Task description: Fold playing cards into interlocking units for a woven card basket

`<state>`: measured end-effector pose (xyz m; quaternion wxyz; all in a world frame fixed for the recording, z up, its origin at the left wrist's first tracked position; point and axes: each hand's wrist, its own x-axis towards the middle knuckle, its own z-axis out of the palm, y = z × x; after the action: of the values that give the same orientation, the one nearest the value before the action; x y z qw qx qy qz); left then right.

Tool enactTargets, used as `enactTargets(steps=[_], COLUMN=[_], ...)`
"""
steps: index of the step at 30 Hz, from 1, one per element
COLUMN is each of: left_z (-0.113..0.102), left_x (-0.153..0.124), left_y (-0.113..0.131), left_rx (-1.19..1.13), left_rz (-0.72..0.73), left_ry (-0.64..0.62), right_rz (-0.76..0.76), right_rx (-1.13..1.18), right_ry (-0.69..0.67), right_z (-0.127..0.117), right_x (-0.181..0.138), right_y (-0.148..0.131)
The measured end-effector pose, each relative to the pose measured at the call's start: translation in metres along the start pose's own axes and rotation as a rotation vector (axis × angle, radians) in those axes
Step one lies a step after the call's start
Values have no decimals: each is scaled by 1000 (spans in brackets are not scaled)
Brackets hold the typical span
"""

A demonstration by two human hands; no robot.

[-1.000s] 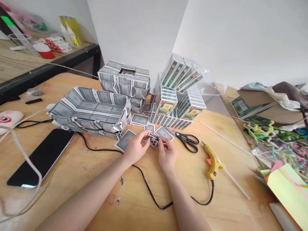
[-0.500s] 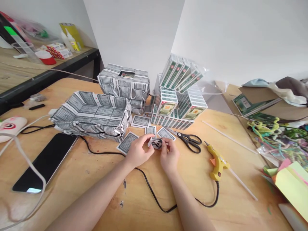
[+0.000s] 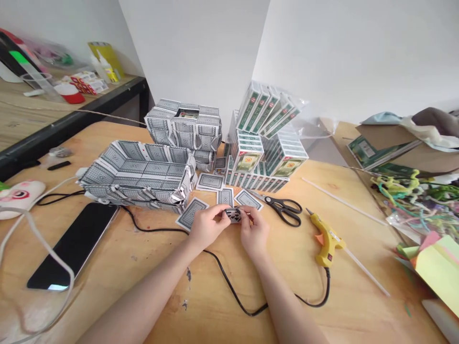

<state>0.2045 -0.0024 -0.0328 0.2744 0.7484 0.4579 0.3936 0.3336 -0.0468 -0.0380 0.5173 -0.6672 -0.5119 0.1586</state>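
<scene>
Between my two hands is a playing card [image 3: 234, 215], its face with black pips turned toward me. My left hand [image 3: 208, 225] pinches its left end with thumb and fingers. The right end is gripped by my right hand [image 3: 254, 229]. The card looks bent, though the fingers hide its edges. Just beyond lie loose playing cards [image 3: 225, 197] with patterned backs up. To the left stands an open box built of playing cards [image 3: 143, 168], and behind it a second card-built box [image 3: 182, 125].
Black scissors [image 3: 285, 210] and a yellow glue gun [image 3: 327, 239] lie to the right, the gun's cord crossing below my hands. Stacked card packs [image 3: 258, 143] stand behind. A black phone [image 3: 73, 248] rests at left, and craft stems [image 3: 426, 205] heap at far right.
The card between my hands now tilts flatter and shows less of its raised left edge. Both hands keep their grip, and the camera view has shifted slightly.
</scene>
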Motion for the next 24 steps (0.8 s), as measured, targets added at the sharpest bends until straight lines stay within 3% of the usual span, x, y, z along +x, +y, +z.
enactTargets(steps=[11, 24], left_z=[-4, -1], left_x=[1, 1], left_y=[3, 0], left_rx=[-27, -49], left_rz=[14, -85], left_ry=[-33, -81], right_rz=[81, 89], right_rx=[14, 12], right_ry=[-8, -15], right_z=[2, 3], right_x=[-1, -1], right_y=[1, 2])
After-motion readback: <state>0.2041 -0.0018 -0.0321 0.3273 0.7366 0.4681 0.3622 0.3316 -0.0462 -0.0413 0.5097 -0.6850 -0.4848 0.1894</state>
